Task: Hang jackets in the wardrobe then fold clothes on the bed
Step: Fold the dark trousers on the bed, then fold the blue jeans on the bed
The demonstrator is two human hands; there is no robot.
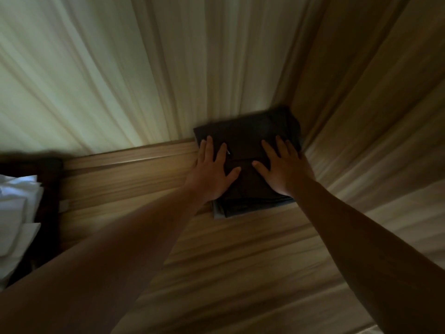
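head cam looking down and out along both our bare arms, and the whole shot is pretty dim and smeary so don't expect fine detail. the task thing is a stack of folded clothes (248, 131), dark, almost black on top, sitting on a pale wooden surface (240, 249) and tucked right into the far corner, where a cream curtain (96, 68) hangs behind it and a wooden side panel (373, 80) rises just to its right. our left hand (213, 171) lies flat on the left part of the stack, fingers straight and spread, thumb pointing in toward the middle. our right hand (283, 168) does the same on the right part, palm down, fingers fanned, thumb pointing in toward the left one. neither hand is curled round anything, both are just pressing on the top of the fabric, and the two thumbs are close but apart. at the near edge of the stack a lighter blue-grey layer (218, 213) peeks out from under the dark one. over on the far left we can see some rumpled white bedding (16, 213) next to a dark wooden frame (51, 169), well apart from the stack. we can't tell what garments are in the pile.
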